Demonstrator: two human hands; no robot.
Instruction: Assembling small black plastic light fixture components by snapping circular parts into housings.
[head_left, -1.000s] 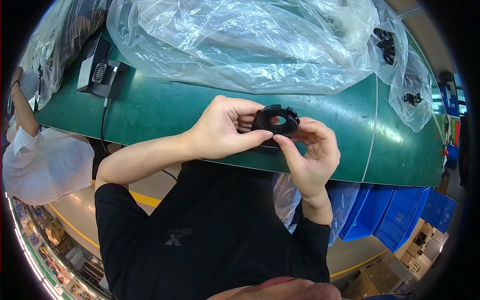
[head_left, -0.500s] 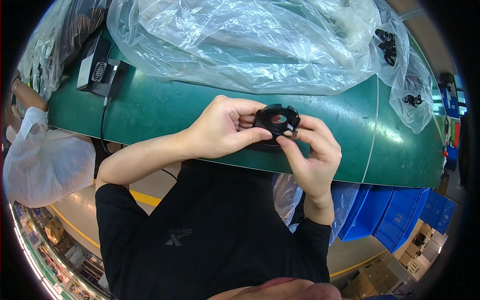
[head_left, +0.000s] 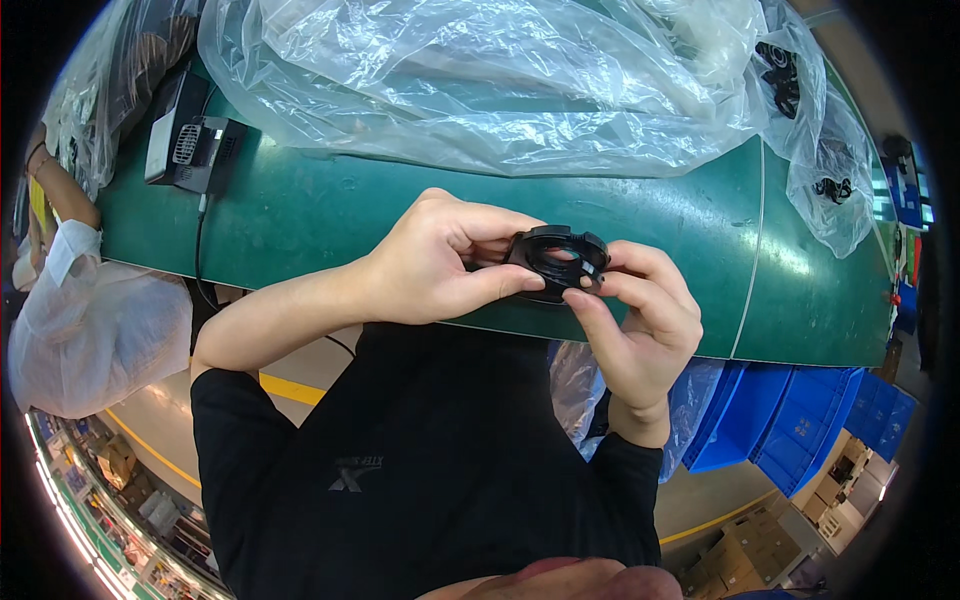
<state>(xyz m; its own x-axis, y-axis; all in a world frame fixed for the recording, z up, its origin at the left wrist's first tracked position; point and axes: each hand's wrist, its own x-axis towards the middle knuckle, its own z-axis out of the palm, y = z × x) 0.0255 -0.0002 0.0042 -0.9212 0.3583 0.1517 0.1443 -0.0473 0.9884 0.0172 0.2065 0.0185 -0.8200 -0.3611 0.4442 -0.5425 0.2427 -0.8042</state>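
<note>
The black ring [head_left: 540, 258] is in the air over the front strip of the bench [head_left: 690, 215], tilted, with its hole partly in view. The left grip [head_left: 440, 262] grasps its left side, thumb in front and fingers behind. The right grip [head_left: 648, 312] pinches its right rim between thumb and fingertips; whether it also has a small piece in there cannot be told.

The likeliest trouble is a slip: both holds are on the rim, so if one thumb slid off, the ring could swing or drop. Being near the bench's front edge, it might then fall past it to the floor. Pressing unevenly from the two sides could flex or mark the rim, and the fingers hide much of it, so a misplaced push might go unnoticed.

Behind, the clear plastic [head_left: 480, 110] lies loose; a dropped ring could roll under its folds. On the left, the cable [head_left: 199, 245] of the grey device [head_left: 205, 155] hangs over the edge near the left elbow, where a backward jerk could snag it and drag the device.
</note>
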